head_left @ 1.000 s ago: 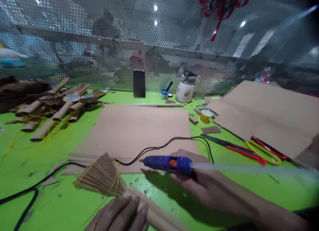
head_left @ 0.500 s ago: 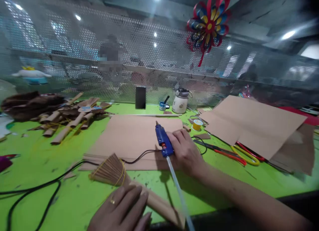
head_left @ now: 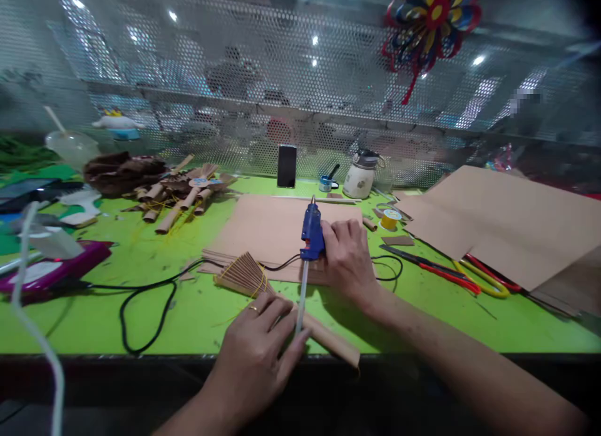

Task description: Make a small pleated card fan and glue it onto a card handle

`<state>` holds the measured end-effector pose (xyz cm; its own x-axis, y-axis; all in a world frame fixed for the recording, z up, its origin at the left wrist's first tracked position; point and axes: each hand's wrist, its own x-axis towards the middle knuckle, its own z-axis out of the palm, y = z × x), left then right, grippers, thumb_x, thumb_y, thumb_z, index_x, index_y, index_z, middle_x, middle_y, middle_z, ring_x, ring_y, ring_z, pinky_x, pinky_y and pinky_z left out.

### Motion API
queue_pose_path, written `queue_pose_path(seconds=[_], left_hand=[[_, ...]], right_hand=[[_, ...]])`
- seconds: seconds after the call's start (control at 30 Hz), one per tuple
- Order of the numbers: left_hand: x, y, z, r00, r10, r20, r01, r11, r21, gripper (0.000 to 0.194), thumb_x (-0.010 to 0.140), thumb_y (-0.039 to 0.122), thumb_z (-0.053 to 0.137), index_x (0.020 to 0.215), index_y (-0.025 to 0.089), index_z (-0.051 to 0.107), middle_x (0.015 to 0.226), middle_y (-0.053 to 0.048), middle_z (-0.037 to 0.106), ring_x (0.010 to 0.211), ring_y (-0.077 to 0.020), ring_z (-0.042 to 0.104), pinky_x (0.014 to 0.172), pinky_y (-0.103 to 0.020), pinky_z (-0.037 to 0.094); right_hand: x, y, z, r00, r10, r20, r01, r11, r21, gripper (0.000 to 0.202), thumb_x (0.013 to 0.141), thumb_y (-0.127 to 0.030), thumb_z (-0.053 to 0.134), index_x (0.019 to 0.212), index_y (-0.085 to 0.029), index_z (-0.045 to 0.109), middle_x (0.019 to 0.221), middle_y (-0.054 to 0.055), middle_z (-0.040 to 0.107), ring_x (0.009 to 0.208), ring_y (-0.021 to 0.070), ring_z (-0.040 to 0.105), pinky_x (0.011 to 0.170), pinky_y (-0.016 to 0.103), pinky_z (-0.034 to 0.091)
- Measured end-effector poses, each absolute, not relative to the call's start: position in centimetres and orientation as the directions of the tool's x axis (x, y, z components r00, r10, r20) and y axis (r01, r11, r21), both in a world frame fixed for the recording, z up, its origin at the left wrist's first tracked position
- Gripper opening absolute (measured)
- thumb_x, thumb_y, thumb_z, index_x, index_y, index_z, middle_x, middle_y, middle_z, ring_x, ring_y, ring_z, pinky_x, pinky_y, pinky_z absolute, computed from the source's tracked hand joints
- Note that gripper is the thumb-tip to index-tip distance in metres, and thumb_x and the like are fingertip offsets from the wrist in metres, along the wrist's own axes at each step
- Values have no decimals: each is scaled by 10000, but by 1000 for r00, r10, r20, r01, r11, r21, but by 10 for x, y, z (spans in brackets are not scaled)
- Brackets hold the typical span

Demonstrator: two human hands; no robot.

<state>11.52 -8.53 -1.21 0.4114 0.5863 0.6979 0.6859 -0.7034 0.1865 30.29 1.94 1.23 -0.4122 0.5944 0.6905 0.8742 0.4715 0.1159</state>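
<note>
My right hand is wrapped around the handle of a blue hot glue gun, whose nozzle points away from me. A long clear glue stick sticks out of its back. My left hand, with a ring on one finger, is curled over a small kraft-paper broom, where the pleated fan meets the rolled handle. Yellow thread binds the pleats. The glue stick's rear end lies by my left thumb; whether they touch, I cannot tell. Behind the gun lies a stack of brown paper sheets.
Finished paper pieces are heaped at the left. Red-handled scissors, a yellow thread spool and large kraft sheets are on the right. A phone and a bottle stand behind. A black cord crosses the green table.
The camera view has tilted down and swung left, showing the purple power strip and the table's front edge. The glue gun now points more straight ahead. Both hands keep their holds.
</note>
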Motion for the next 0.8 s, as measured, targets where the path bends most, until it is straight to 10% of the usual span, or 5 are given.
queue_pose_path(seconds=[0.8], left_hand=[[114,-81,-21,413,537,736,695,-708,126,202,965,57,537,1038,142,705,915,-65,745,876,-213,679,870,-396,564]], right_hand=[[300,2,-3,-322,503,802,837,547,-6,694,859,-24,503,1547,-45,411,1049,172,581,996,347,459,816,508,451]])
